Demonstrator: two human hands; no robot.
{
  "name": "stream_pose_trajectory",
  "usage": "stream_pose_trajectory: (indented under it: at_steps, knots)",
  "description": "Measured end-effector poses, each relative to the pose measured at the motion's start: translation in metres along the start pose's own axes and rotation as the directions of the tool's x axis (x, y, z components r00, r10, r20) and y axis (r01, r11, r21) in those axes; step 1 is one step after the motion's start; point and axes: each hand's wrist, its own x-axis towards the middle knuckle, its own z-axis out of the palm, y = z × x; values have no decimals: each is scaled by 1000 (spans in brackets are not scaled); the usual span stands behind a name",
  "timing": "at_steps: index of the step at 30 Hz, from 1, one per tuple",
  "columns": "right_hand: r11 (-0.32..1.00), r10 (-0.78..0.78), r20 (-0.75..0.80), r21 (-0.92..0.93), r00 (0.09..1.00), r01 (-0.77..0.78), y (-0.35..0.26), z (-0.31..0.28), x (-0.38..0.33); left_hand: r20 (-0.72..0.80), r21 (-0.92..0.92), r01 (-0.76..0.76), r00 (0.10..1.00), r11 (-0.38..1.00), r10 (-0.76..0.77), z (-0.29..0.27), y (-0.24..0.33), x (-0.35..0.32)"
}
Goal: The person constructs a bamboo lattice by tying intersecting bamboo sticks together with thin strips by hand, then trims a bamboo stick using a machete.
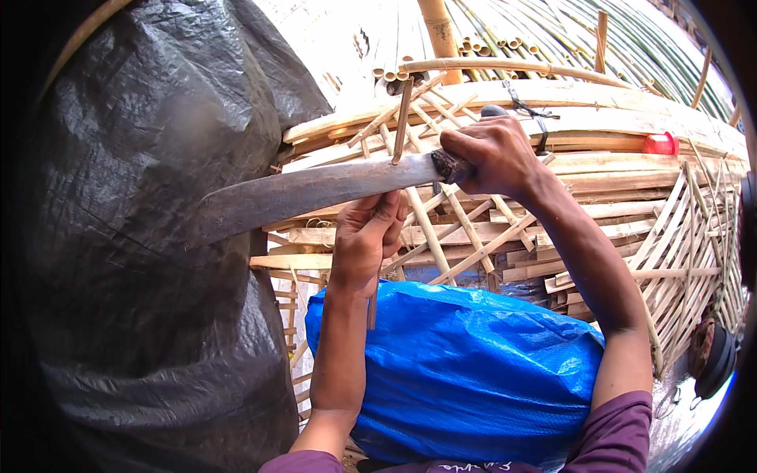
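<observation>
My right hand [498, 155] is closed around the dark handle of a machete [307, 191]. Its long, wide blade lies nearly level and points left, with the tip in front of a black plastic sheet. Just below the blade, my left hand [361, 240] pinches a thin bamboo strip [402, 122] between thumb and fingers. The strip stands almost upright and crosses the blade, its top end above the metal. Its lower end shows under my left hand. Part of the strip is hidden by the blade and fingers.
Blue plastic sheeting [473, 363] covers my lap. A black plastic sheet [173, 236] hangs at the left. Split bamboo slats [607, 185] and a woven lattice [441, 229] lie ahead. A red cup-like thing [661, 143] rests on the slats; green bamboo poles [568, 31] lie beyond.
</observation>
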Motion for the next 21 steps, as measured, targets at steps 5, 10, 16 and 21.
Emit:
stream_pose_trajectory:
  at_steps: [5, 10, 16, 21]
  knots:
    - [1000, -17, -15, 6, 1000, 17, 11, -4, -5, 32, -10, -3, 999, 1000, 4, 4, -3, 1]
    - [999, -40, -22, -36, 999, 40, 24, -2, -14, 46, 3, -14, 999, 1000, 14, 4, -10, 3]
    - [999, -21, -82, -41, 996, 18, 37, -1, -17, 29, -14, -23, 999, 1000, 23, -2, -5, -1]
    - [839, 532, -131, -49, 837, -541, 94, -31, -66, 59, 16, -78, 995, 997, 77, -3, 12, -6]
